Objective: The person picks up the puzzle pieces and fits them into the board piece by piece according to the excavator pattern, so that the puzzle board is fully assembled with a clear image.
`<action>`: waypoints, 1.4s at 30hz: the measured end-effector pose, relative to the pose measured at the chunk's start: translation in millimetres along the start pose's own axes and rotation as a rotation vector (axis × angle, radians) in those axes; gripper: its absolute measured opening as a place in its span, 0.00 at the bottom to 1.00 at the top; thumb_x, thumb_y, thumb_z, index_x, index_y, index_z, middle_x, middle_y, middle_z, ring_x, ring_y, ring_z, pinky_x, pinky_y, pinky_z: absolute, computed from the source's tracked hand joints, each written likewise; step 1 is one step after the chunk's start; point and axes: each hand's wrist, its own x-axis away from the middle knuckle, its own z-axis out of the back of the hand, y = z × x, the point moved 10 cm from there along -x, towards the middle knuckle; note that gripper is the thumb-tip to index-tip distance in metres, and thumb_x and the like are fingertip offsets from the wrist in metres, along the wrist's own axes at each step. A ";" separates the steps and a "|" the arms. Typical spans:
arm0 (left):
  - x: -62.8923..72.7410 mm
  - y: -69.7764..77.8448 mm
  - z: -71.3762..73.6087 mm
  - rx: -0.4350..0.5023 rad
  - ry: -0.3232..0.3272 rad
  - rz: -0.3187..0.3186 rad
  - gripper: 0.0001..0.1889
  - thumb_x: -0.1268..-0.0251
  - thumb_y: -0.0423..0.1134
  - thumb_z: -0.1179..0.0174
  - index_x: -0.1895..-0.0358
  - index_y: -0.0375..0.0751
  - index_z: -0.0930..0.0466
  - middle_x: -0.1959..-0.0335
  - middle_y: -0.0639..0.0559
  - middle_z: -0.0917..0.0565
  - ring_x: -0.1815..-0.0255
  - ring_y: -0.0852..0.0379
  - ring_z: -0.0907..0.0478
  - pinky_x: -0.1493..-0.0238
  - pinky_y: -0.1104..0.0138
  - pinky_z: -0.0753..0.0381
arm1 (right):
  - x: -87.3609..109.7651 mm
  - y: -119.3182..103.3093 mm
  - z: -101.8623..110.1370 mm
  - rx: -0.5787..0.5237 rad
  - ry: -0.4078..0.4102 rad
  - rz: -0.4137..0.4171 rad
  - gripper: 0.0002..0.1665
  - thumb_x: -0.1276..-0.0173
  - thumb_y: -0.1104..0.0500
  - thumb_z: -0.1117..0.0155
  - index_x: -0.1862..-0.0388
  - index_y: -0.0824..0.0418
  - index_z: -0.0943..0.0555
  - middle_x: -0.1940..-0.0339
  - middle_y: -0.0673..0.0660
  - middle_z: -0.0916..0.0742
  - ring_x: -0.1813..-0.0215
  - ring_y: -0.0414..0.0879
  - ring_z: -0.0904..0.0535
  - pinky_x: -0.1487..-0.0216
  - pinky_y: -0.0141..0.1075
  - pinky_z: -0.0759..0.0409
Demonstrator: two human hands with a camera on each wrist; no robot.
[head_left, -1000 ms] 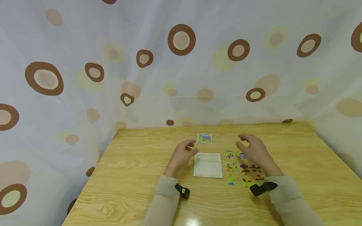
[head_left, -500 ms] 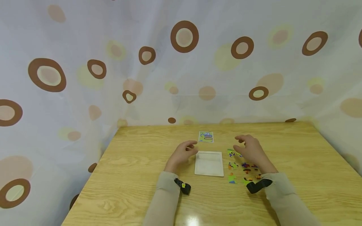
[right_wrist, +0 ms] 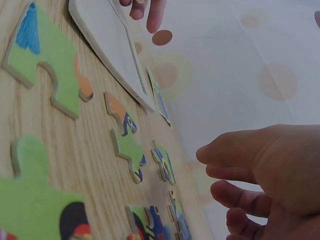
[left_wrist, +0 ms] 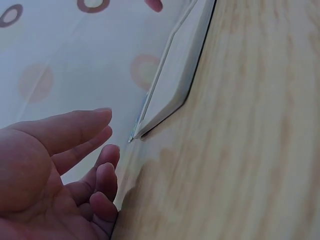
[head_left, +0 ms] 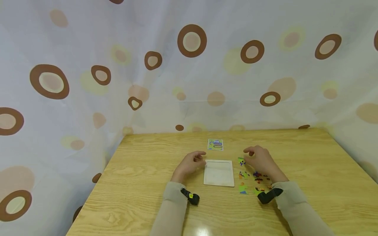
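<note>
On a wood-grain table [head_left: 138,183] lies a shallow white tray [head_left: 219,173], with loose jigsaw pieces [head_left: 257,175] flat on the tabletop to its right. A person's left hand [head_left: 189,164] is just beside the tray's left edge, fingers loosely bent and holding nothing. The right hand [head_left: 261,161] hovers over the far side of the pieces, likewise released, with nothing between thumb and fingers. Near its thumb is a green piece with a blue and yellow design [right_wrist: 163,162]; closer to the person is a green piece with a blue patch [right_wrist: 56,55] (from above, the hand and wrist hide parts of the layout). Beyond the tray lies a picture card [head_left: 215,144] showing a vehicle on green. The step in hand looks like selecting a piece to pick up. It would probably go best with the right hand lowered over one piece, thumb and forefinger on opposite cut edges, taking care not to nudge its neighbours. As the pieces look thin and stiff, tipping up one edge first should make the pinch easier. Left fingertips against the tray's rim could keep it from sliding.
</note>
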 end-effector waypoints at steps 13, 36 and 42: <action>-1.6 -5.3 -2.8 -0.088 -0.003 -0.045 0.22 0.32 0.36 0.36 0.36 0.41 0.23 0.49 0.49 0.23 0.55 0.54 0.30 0.52 0.61 0.29 | -0.2 8.7 -4.7 0.162 -0.020 -0.040 0.21 0.34 0.58 0.34 0.44 0.65 0.18 0.56 0.64 0.19 0.59 0.59 0.24 0.65 0.57 0.32; -2.1 -5.2 -7.8 -0.219 -0.031 -0.075 0.23 0.36 0.35 0.33 0.37 0.40 0.21 0.46 0.50 0.24 0.54 0.55 0.31 0.50 0.62 0.31 | -3.4 15.5 -10.9 0.195 -0.035 -0.086 0.20 0.37 0.59 0.31 0.47 0.64 0.16 0.57 0.62 0.19 0.57 0.60 0.24 0.62 0.62 0.36; -0.9 -5.1 -9.8 -0.222 -0.028 -0.074 0.21 0.36 0.35 0.34 0.39 0.40 0.20 0.52 0.50 0.24 0.57 0.56 0.32 0.53 0.63 0.31 | -2.9 18.1 -13.2 0.203 -0.032 -0.100 0.17 0.37 0.58 0.30 0.51 0.63 0.14 0.55 0.63 0.19 0.54 0.63 0.25 0.60 0.63 0.36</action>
